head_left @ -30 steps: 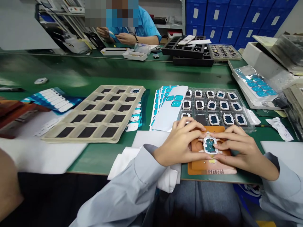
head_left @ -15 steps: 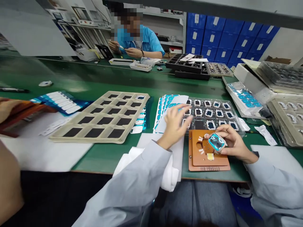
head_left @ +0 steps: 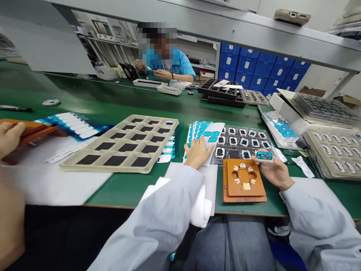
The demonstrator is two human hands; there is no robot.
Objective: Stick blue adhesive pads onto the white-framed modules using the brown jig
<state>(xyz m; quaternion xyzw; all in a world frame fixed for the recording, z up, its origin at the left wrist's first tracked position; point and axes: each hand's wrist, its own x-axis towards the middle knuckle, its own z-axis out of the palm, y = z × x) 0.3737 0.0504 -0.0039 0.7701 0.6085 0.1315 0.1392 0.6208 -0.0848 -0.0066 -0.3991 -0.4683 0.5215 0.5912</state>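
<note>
My right hand (head_left: 275, 173) grips a watch case (head_left: 264, 156), white-rimmed with blue film on its face, and holds it tilted above the fixture's right side. My left hand (head_left: 198, 152) lies on the stack of sticker sheets (head_left: 211, 137), thumb and fingers apart; the fingertips are partly hidden. On these white sheets are blue rounded-square stickers. Between my hands and nearer me sits an orange-brown fixture (head_left: 244, 180) with a shaped recess and small white tabs. Behind it, a clear tray (head_left: 234, 153) holds several white-rimmed watch cases.
A beige compartment tray (head_left: 132, 145) with dark pads stands left. At far left, another person's hand (head_left: 11, 135) touches an orange fixture (head_left: 36, 130). A person in blue (head_left: 182, 62) sits opposite. Stacked trays (head_left: 335, 150) stand right. A metal beam (head_left: 197, 22) crosses above.
My left hand has come down onto the sticker sheets. My right hand has shifted slightly right with the watch case, tilting it and uncovering the fixture's recess. The view has tipped upward.
</note>
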